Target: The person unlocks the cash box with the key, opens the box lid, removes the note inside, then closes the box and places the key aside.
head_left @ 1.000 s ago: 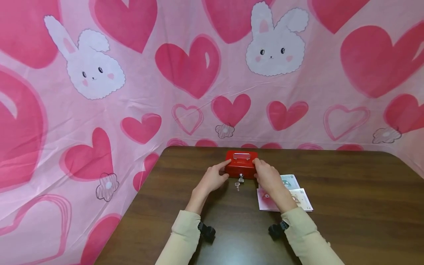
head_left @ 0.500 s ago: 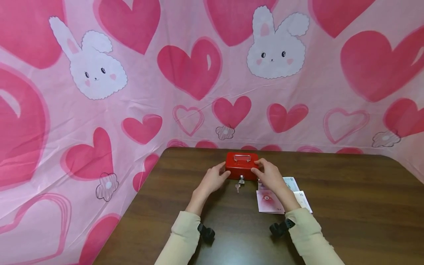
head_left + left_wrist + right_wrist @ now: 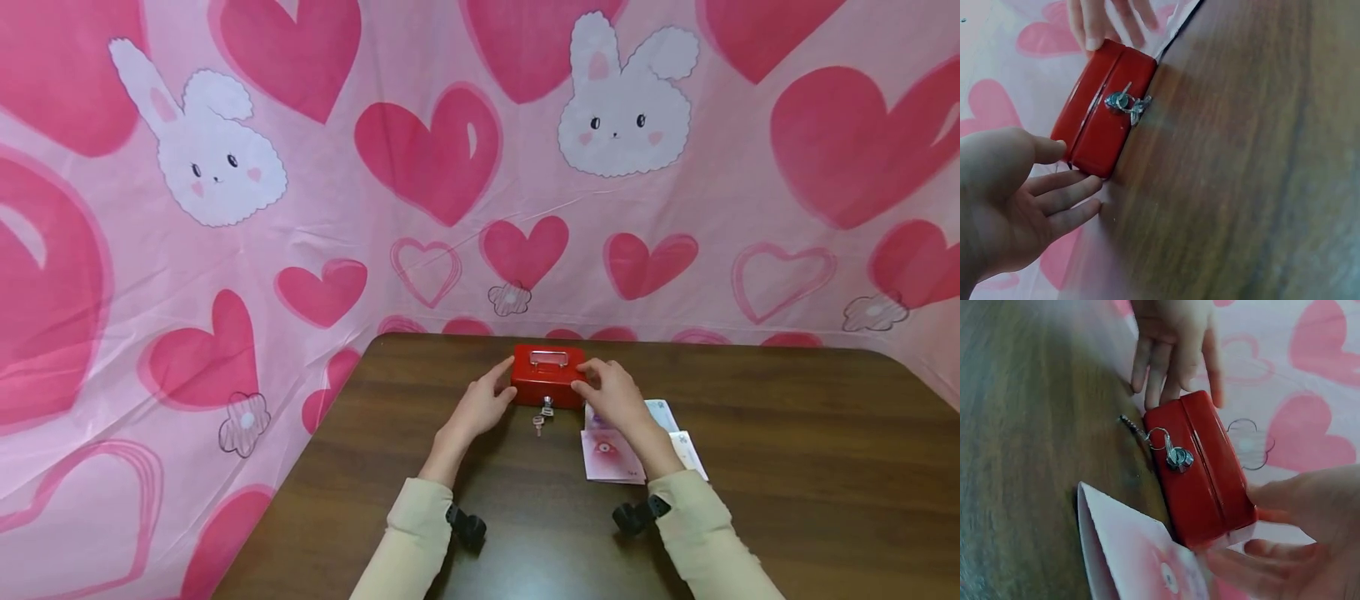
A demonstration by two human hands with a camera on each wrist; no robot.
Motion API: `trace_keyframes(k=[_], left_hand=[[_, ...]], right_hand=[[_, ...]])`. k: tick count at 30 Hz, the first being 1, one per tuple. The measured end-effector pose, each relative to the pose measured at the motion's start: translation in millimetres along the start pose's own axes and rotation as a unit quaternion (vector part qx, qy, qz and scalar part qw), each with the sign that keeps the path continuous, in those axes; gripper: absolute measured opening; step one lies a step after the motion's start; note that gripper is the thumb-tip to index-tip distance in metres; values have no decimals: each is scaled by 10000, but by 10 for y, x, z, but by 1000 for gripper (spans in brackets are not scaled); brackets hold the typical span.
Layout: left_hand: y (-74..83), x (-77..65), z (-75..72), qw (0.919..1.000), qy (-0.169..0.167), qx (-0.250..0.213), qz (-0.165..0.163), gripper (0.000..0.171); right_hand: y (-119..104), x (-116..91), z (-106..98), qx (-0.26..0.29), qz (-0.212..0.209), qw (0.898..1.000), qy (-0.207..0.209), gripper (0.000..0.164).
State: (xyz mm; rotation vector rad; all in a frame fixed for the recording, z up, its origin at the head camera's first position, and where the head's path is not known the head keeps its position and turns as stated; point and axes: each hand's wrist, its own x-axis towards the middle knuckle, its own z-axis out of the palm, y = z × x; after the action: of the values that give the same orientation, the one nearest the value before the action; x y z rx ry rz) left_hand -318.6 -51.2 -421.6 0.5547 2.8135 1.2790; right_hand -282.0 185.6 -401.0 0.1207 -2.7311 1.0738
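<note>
A red cash box [image 3: 547, 392] with a folding metal handle [image 3: 549, 358] on its lid sits near the table's far edge, lid down. Its front lock [image 3: 1179, 458] holds a key, and a second key [image 3: 538, 422] dangles from the ring. At the left end is my left hand [image 3: 480, 408], fingers fairly straight, fingertips at the box's side. My right hand [image 3: 618, 400] is at the opposite end, thumb by the front right corner and relaxed fingers along the side. Whether every fingertip touches the metal I cannot tell.
Beside and partly under my right forearm lie printed paper notes: a folded pink one [image 3: 611, 458], a bluish one [image 3: 662, 412] and a white one [image 3: 690, 454]. The brown wooden table [image 3: 810, 467] ends at a pink heart-patterned cloth [image 3: 420, 275] behind the box.
My right hand has shifted outward, its thumb now at the box's front right corner and more of the pink note showing. The left fingers have moved slightly; the box stays put.
</note>
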Motion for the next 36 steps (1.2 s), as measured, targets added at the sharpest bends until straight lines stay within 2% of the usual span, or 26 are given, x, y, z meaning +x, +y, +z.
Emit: trace_keyframes(k=[3, 5, 10, 14, 25, 36], left_hand=[[-16, -4, -11, 9999, -71, -48, 131, 53], [-22, -6, -20, 9998, -118, -69, 162, 52], [-15, -10, -34, 9994, -194, -153, 227, 56], [-3, -18, -31, 9992, -209, -193, 268, 57], [4, -26, -14, 9988, -291, -333, 192, 58], [5, -33, -16, 9988, -313, -324, 183, 59]], right_hand=[[-71, -13, -43, -345, -130, 9989, 306, 31], [-119, -18, -54, -214, -180, 9992, 300, 27], [-193, -37, -2, 400, -20, 9989, -227, 23], [-226, -65, 68, 632, 208, 9967, -475, 22], [-266, -133, 228, 444, 357, 9942, -913, 16], [-272, -155, 340, 595, 416, 9932, -910, 16]])
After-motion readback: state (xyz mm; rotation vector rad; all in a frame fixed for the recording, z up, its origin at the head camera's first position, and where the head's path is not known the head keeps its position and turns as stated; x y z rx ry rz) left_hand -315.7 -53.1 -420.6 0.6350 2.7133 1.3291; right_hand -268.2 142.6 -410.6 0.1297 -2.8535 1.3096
